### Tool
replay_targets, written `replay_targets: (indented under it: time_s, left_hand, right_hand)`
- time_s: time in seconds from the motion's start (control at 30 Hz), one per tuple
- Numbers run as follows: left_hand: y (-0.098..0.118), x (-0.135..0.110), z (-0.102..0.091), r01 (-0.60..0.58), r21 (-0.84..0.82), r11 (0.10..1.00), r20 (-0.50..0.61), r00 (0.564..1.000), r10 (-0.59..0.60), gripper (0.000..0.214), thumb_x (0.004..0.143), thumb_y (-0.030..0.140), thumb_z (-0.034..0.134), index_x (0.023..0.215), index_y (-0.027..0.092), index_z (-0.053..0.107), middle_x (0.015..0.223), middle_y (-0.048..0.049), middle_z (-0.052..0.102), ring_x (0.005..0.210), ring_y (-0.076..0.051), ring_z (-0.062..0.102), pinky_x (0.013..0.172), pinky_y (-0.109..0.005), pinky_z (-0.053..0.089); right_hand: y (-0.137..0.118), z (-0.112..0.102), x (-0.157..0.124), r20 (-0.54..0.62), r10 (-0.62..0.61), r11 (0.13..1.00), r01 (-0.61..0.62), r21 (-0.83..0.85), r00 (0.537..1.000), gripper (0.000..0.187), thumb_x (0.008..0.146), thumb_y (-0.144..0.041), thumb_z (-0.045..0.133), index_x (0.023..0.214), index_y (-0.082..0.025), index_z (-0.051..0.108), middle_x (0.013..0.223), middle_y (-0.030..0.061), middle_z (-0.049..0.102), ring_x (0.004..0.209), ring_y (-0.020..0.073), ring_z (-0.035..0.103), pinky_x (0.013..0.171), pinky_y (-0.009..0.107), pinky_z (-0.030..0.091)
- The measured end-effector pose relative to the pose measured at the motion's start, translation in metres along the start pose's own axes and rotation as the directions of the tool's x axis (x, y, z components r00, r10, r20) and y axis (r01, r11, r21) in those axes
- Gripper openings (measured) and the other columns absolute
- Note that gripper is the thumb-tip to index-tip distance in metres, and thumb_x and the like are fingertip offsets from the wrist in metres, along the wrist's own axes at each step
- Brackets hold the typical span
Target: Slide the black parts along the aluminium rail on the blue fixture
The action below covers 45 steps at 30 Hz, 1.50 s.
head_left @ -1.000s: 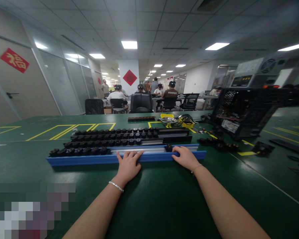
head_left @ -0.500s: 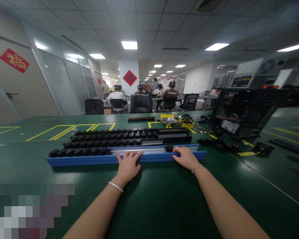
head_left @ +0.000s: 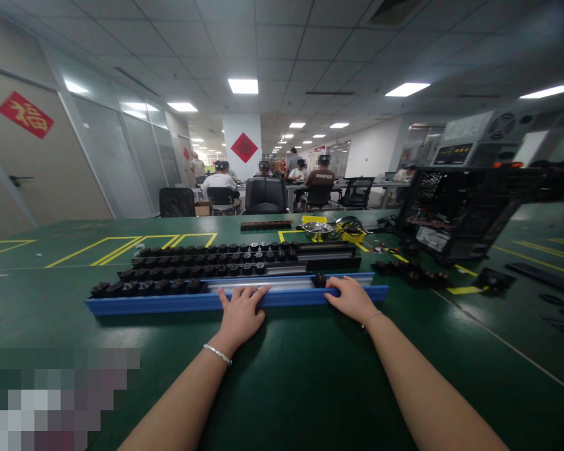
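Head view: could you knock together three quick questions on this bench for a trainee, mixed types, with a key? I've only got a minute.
1. Multiple choice: what is nearest the lone black plug-like part in the blue rail?
A) The left hand
B) The right hand
C) The metal bowl

2. True or false: the metal bowl stands to the left of the open computer case.

3. Short answer: what lies in the left end of the blue rail?

Key:
1. B, the right hand.
2. True.
3. A row of black plug-like parts.
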<state>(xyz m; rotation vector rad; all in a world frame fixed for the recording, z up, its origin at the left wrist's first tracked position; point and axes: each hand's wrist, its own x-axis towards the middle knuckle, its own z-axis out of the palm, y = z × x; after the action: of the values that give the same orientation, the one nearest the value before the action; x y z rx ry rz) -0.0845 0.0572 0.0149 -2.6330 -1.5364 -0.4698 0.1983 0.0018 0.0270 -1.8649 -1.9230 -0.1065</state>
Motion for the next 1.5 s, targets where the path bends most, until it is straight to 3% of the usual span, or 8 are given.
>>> replay_targets:
  time_s: [0.2, 0.47, 0.57, 0.77, 0.87, 1.03, 1.1, 1.5]
  left_hand:
    - [0.0, 0.0, 0.001, 0.001, -0.01, 1.0, -0.007, 1.0, -0.001, 0.06, 0.076, 0.027, 0.05, 0.133, 0.044, 0.036, 0.126, -0.0003, 0.054, 0.119, -0.029, 0.04, 0.101, -0.071, 0.002]
    - [-0.002, 0.001, 0.003, -0.004, -0.024, 1.0, -0.019, 1.0, 0.003, 0.06, 0.076, 0.027, 0.049, 0.132, 0.044, 0.038, 0.125, -0.0002, 0.054, 0.119, -0.029, 0.041, 0.101, -0.071, 0.002]
    - [-0.001, 0.001, 0.002, -0.006, -0.031, 1.0, -0.018, 1.0, 0.006, 0.06, 0.076, 0.027, 0.049, 0.132, 0.044, 0.038, 0.125, -0.0003, 0.055, 0.119, -0.029, 0.041, 0.101, -0.071, 0.001]
    - [0.001, 0.001, 0.0, 0.012, -0.01, 1.0, 0.005, 1.0, -0.012, 0.06, 0.076, 0.027, 0.05, 0.133, 0.044, 0.037, 0.126, -0.0006, 0.054, 0.12, -0.029, 0.04, 0.101, -0.071, 0.001]
    - [0.001, 0.001, 0.0, 0.013, -0.016, 1.0, 0.01, 1.0, -0.013, 0.06, 0.077, 0.027, 0.05, 0.133, 0.043, 0.037, 0.126, -0.0012, 0.054, 0.12, -0.029, 0.04, 0.101, -0.071, 0.001]
    - [0.0, 0.001, 0.002, 0.006, -0.012, 1.0, -0.025, 1.0, -0.006, 0.059, 0.077, 0.027, 0.049, 0.132, 0.044, 0.037, 0.124, 0.0, 0.055, 0.118, -0.028, 0.041, 0.101, -0.072, 0.002]
    - [0.001, 0.001, 0.002, 0.013, 0.001, 1.0, -0.02, 1.0, -0.013, 0.059, 0.077, 0.028, 0.049, 0.132, 0.044, 0.037, 0.124, 0.0, 0.055, 0.118, -0.028, 0.041, 0.101, -0.071, 0.002]
    - [0.001, 0.001, 0.002, 0.013, -0.019, 1.0, -0.023, 1.0, -0.013, 0.058, 0.077, 0.027, 0.048, 0.132, 0.044, 0.038, 0.124, -0.0004, 0.055, 0.118, -0.028, 0.04, 0.102, -0.07, 0.001]
  right_hand:
    - [-0.002, -0.005, -0.001, 0.015, 0.025, 1.0, -0.025, 0.008, 1.0, 0.01, 0.075, -0.029, 0.05, 0.078, -0.023, 0.058, 0.08, 0.0009, 0.065, 0.081, 0.018, 0.058, 0.09, 0.035, 0.038]
    - [-0.002, -0.005, -0.002, -0.03, -0.013, 1.0, 0.013, 0.012, 0.999, 0.014, 0.077, -0.026, 0.045, 0.074, -0.023, 0.059, 0.075, 0.0008, 0.064, 0.077, 0.0171, 0.056, 0.094, 0.035, 0.035]
    - [0.0, -0.003, -0.003, -0.05, 0.007, 1.0, -0.007, 0.011, 0.999, 0.016, 0.077, -0.026, 0.044, 0.073, -0.022, 0.059, 0.078, 0.0024, 0.064, 0.08, 0.0181, 0.056, 0.084, 0.032, 0.04]
    - [0.001, 0.006, -0.006, -0.217, -0.024, 0.998, 0.037, 0.052, 0.976, 0.014, 0.077, -0.025, 0.045, 0.075, -0.021, 0.059, 0.093, 0.0065, 0.061, 0.089, 0.019, 0.054, 0.081, 0.03, 0.041]
    - [-0.003, 0.013, -0.003, -0.275, 0.074, 0.997, -0.062, 0.054, 0.958, 0.015, 0.079, -0.032, 0.046, 0.079, -0.021, 0.056, 0.09, 0.0065, 0.06, 0.088, 0.0202, 0.054, 0.079, 0.032, 0.041]
    - [-0.014, 0.023, 0.007, -0.305, 0.285, 0.957, -0.287, 0.037, 0.909, 0.036, 0.079, -0.047, 0.048, 0.103, -0.021, 0.057, 0.096, 0.0069, 0.064, 0.089, 0.0236, 0.056, 0.082, 0.037, 0.037]
    - [-0.017, 0.024, 0.01, -0.312, 0.295, 0.952, -0.304, 0.021, 0.903, 0.039, 0.079, -0.048, 0.049, 0.109, -0.024, 0.058, 0.103, 0.0069, 0.064, 0.094, 0.0242, 0.055, 0.085, 0.039, 0.035]
    - [-0.013, 0.028, 0.009, -0.364, 0.267, 0.958, -0.285, 0.002, 0.892, 0.029, 0.079, -0.045, 0.05, 0.095, -0.027, 0.066, 0.1, 0.0048, 0.066, 0.097, 0.0231, 0.053, 0.09, 0.041, 0.032]
